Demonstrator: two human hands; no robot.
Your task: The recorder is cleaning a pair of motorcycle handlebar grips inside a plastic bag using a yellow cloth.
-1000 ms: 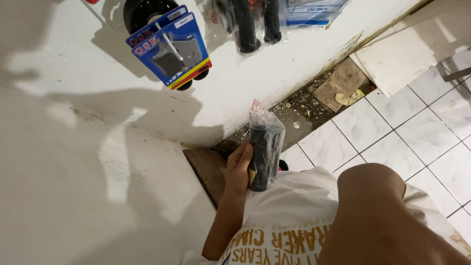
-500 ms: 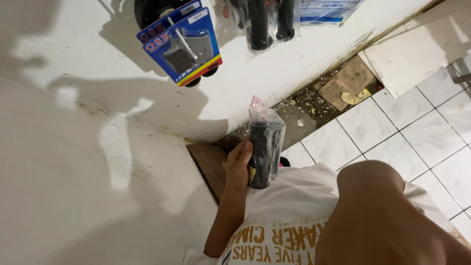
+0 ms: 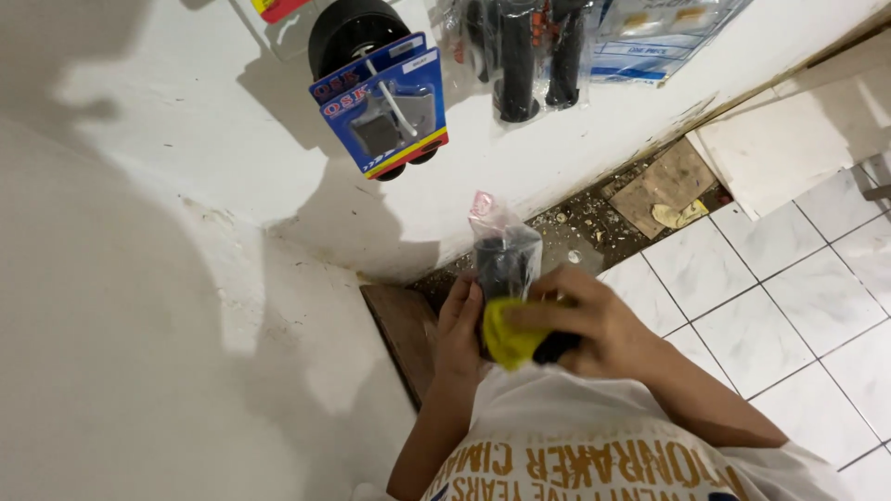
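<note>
Yellow cloth (image 3: 509, 336) is pressed by the right hand (image 3: 594, 325) against a black part in a clear plastic bag (image 3: 504, 263), which the left hand (image 3: 460, 325) grips upright from the side, low before the white wall (image 3: 213, 139). Above hang a blue carded package (image 3: 382, 109) and bagged black handlebar grips (image 3: 531, 56); white floor tiles (image 3: 780, 306) lie to the right

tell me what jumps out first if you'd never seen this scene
The eye lands at the centre, where the left hand holds a black part in a clear bag and the right hand presses a yellow cloth against it. Above, a blue card pack and black rubber grips hang on the white wall. Rubble lies along the wall's foot beside white floor tiles.
</note>
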